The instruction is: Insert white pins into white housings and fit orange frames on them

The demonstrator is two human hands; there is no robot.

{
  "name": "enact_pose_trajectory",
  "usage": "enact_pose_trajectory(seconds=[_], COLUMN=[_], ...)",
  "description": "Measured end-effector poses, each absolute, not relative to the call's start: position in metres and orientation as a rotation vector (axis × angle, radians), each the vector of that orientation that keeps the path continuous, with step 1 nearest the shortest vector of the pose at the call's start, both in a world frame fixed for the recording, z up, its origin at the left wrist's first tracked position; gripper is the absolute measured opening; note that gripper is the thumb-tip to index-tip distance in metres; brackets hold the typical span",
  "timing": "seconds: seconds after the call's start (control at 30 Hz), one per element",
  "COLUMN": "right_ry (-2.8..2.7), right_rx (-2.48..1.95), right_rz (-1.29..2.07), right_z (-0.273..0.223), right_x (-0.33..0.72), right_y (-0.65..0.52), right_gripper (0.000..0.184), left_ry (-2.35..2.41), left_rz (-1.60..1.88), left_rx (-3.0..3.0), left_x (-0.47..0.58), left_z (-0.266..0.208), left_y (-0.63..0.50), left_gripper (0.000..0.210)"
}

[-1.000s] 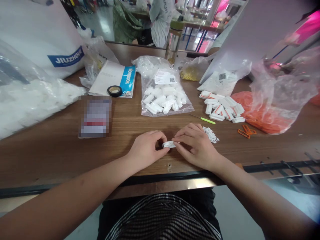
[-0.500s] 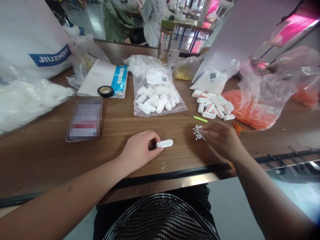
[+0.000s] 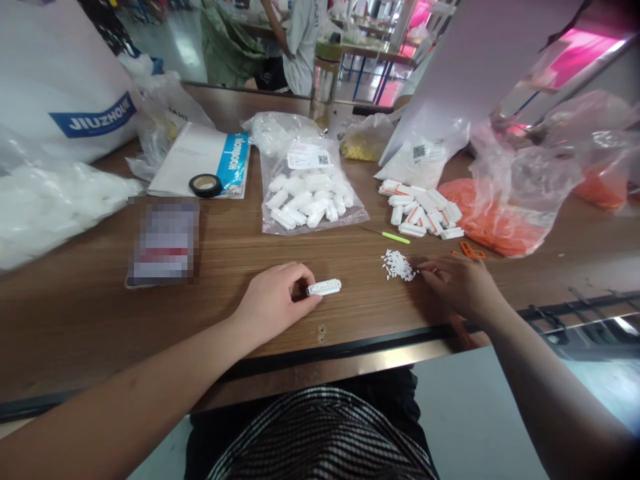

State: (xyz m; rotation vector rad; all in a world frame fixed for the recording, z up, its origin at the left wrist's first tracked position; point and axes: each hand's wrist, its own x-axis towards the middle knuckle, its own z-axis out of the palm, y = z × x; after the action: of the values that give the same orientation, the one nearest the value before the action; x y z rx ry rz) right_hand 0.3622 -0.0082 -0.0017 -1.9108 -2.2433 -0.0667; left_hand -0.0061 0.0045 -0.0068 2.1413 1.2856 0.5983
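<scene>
My left hand [image 3: 277,300] rests on the wooden table, its thumb and forefinger closed on the end of a white connector housing [image 3: 325,287] with rows of small holes facing up. To the right lies a loose pile of tiny white plastic pins [image 3: 399,265]. At that pile's right edge is my right hand [image 3: 463,285], thumb and fingers drawn together low over the tabletop. Whatever sits between those fingertips is too small to make out. Behind the pile lies a thin tool with a yellow-green handle [image 3: 396,237].
Behind are white housings with orange strips [image 3: 425,208], a clear bag of white housings [image 3: 310,193] and a bag of orange parts [image 3: 515,227]. Orange clips [image 3: 473,251] lie beyond my right hand. Black tape [image 3: 205,185] rests on a notebook [image 3: 185,160]; a blurred-out flat object [image 3: 165,243] lies left.
My right hand has moved right, from over the pile of pins to its edge, uncovering more of it. My left hand keeps its hold on the connector housing. The view has shifted slightly.
</scene>
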Motion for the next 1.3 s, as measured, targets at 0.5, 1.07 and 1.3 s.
enact_pose_trajectory(seconds=[0.5,1.07,1.3], right_ry=[-2.062,-2.181,-2.291], right_rx=[-1.839,-1.372,-1.185], right_rz=[0.284,0.533,0.5], right_z=[-0.007,0.03,0.017], right_x=[0.37,0.256,0.206], right_y=[-0.01,-0.006,0.001], right_gripper=[0.025,0.014,0.011], left_ry=[1.287,1.268,1.259], left_rz=[0.598,0.636,0.662], left_rx=[2.137,2.111,2.112], left_x=[-0.006,-0.006,-0.005], left_z=[-0.007,-0.007,-0.007], left_y=[0.004,0.003,0.002], left_gripper=[0.012,0.011,0.01])
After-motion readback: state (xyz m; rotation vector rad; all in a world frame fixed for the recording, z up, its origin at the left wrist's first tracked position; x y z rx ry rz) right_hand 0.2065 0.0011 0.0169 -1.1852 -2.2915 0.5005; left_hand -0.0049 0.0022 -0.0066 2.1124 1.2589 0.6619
